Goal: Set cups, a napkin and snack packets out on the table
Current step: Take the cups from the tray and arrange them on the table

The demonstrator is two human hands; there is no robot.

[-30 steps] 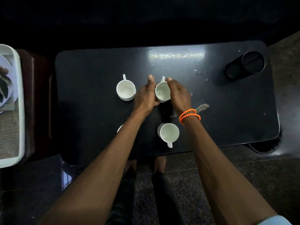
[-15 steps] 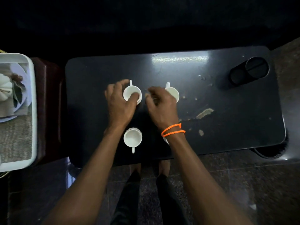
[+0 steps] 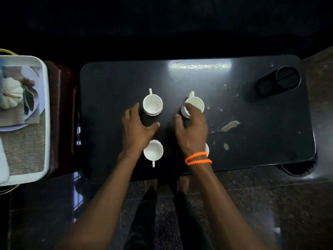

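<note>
Four white cups stand in a square on the black table (image 3: 252, 141). My left hand (image 3: 137, 128) hovers open, fingers spread, just near of the far-left cup (image 3: 152, 105) and partly over the near-left cup (image 3: 153, 152). Neither cup is in its grip. My right hand (image 3: 192, 131), with orange bands on the wrist, has its fingertips on the near-left rim of the far-right cup (image 3: 196, 103), thumb held apart. The near-right cup (image 3: 207, 149) is almost hidden under that wrist. I see no snack packets.
A white tray (image 3: 46, 123) sits on a dark stand left of the table, with a woven mat, a pale pumpkin shape and a white folded cloth (image 3: 3, 159). A black cylinder (image 3: 278, 82) lies at the table's far right corner. Scuffs mark the right half.
My left hand has let go of the far-left cup and drawn back toward me. My right hand has reached forward onto the far-right cup's rim.
</note>
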